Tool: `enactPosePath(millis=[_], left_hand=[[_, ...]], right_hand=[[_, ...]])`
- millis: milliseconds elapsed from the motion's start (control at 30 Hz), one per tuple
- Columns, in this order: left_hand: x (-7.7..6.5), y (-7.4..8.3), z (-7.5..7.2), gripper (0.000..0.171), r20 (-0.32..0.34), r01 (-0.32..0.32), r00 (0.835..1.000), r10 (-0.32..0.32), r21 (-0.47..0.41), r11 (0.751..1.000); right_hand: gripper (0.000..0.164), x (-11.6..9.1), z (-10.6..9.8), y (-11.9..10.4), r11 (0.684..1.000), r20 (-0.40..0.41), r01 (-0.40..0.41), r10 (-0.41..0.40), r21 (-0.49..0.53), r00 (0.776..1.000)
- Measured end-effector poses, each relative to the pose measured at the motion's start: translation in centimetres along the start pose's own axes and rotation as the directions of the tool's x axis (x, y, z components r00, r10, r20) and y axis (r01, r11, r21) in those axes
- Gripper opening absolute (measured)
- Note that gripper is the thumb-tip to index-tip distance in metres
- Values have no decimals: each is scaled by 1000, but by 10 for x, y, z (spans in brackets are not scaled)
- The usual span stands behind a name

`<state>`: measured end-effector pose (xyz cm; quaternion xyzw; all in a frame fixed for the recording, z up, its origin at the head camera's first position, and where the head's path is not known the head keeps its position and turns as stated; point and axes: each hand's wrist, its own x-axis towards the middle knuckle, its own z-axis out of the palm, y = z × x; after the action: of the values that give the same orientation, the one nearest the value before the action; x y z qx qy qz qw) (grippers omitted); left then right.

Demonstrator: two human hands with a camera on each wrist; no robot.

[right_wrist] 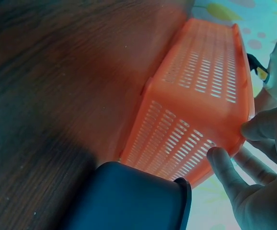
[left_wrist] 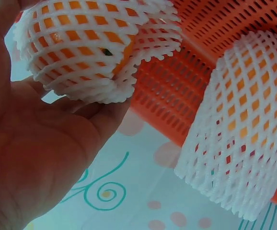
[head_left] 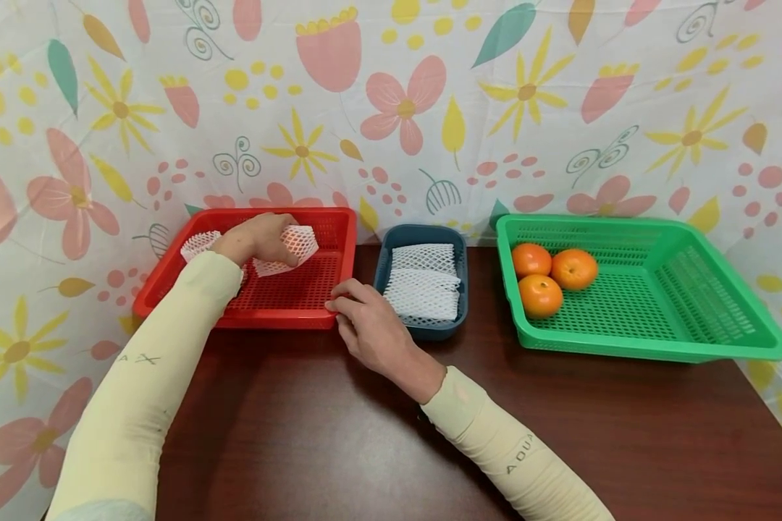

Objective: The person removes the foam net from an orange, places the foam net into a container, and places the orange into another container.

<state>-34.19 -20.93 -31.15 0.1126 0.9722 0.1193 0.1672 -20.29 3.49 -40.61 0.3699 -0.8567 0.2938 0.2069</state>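
Observation:
My left hand [head_left: 261, 239] reaches into the red basket [head_left: 293, 317] and holds an orange in a white foam net [head_left: 300, 242]. In the left wrist view, orange skin and a small green stem spot show through the mesh of this orange [left_wrist: 83, 43], with fingers curled beneath it. A second netted orange [left_wrist: 253, 105] lies in the same basket, on the far side of the left wrist in the head view. My right hand [head_left: 374, 325] grips the basket's front right corner. Two of its fingertips [right_wrist: 218, 155] touch the rim and outer wall there.
Right of the red basket stands a dark blue tray [head_left: 423, 333] with flattened white foam nets [head_left: 422, 293]. A green basket [head_left: 652, 351] farther right holds three bare oranges [head_left: 541, 295] at its left end. Behind the brown table [head_left: 339, 441] hangs a flower-patterned cloth [head_left: 404, 174].

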Motion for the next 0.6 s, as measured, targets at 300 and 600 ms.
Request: enactPosePath(millis=[300, 600], left_hand=[[-10, 2, -2, 78, -78, -88, 993, 84, -46, 995], [-26, 19, -2, 83, -169, -187, 971, 168, -103, 977]], right_hand=[[25, -1, 0, 0, 1000, -9, -2, 2, 7, 1000], [24, 0, 2, 1, 1000, -35, 14, -13, 19, 999]])
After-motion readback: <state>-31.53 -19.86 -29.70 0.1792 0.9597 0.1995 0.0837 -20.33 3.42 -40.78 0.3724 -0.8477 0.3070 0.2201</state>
